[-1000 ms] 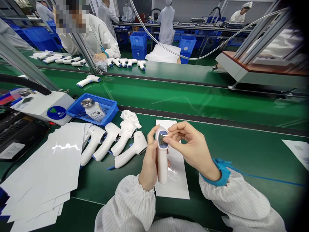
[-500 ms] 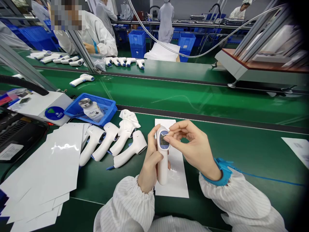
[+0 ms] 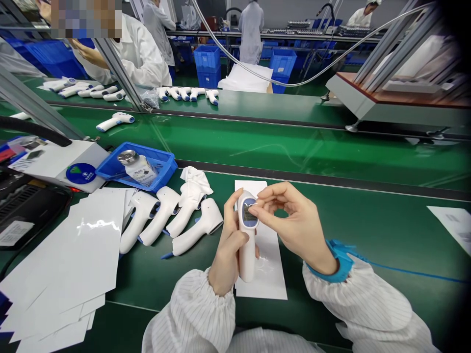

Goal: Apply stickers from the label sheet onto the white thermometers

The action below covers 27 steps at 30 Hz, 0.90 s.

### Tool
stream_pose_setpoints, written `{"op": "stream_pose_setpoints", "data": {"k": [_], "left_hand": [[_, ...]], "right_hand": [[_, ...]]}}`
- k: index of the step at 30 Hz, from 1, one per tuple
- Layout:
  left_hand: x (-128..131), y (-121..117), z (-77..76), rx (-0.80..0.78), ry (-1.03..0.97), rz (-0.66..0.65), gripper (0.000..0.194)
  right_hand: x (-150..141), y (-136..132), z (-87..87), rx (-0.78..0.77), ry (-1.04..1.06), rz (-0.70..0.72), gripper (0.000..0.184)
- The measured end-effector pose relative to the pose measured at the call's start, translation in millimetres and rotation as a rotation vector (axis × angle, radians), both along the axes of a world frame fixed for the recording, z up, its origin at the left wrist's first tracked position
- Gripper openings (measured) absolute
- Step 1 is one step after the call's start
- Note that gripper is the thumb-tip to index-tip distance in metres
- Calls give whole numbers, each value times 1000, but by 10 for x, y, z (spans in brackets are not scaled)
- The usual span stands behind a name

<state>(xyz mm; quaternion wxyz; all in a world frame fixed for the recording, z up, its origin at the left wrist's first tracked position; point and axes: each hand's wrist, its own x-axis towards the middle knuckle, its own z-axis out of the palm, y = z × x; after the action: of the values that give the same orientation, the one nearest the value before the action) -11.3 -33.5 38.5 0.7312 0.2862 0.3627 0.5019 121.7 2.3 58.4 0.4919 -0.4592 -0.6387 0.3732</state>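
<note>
My left hand (image 3: pixel 226 250) is wrapped round the handle of a white infrared thermometer (image 3: pixel 247 262), holding it upright with its blue-framed display (image 3: pixel 250 218) towards me. At the upper right edge of that display, my right hand (image 3: pixel 296 223) pinches thumb and forefinger together; whatever lies between the fingertips is too small to make out. A blue wrist strap (image 3: pixel 340 262) circles the right wrist. Beneath the hands, a white paper sheet (image 3: pixel 272 274) lies on the green table. Several more white thermometers (image 3: pixel 200 229) rest to the left, and a crumpled white cloth (image 3: pixel 196 180) lies on one of them.
Loose white sheets (image 3: pixel 91 245) spread over the left side. Behind them are a blue tray (image 3: pixel 167 169) with a metal-capped bottle (image 3: pixel 138 169) and a white box (image 3: pixel 55 162). One thermometer (image 3: pixel 115 121) lies on the green conveyor belt (image 3: pixel 239 142). A co-worker (image 3: pixel 143 54) sits across.
The thermometer on the belt has shifted slightly left. Across the belt, the co-worker's hand has risen towards the head. My hands keep almost the same pose on the thermometer.
</note>
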Motion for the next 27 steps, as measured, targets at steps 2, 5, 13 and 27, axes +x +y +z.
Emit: {"op": "stream_pose_setpoints", "data": {"k": [2,5,13,27], "left_hand": [[6,-5,-2,4,-4,6,77],[25,-13,2,-1,24,21,70],[35,-10,6,-28,154,15,56],[24,-33,53,-42,221,-10,64]], "right_hand": [[0,0,0,8,-3,-1,16],[1,-7,2,18,-19,-7,15],[13,-21,18,15,-48,22,23],[-12,33,53,-41,35,36,22]]}}
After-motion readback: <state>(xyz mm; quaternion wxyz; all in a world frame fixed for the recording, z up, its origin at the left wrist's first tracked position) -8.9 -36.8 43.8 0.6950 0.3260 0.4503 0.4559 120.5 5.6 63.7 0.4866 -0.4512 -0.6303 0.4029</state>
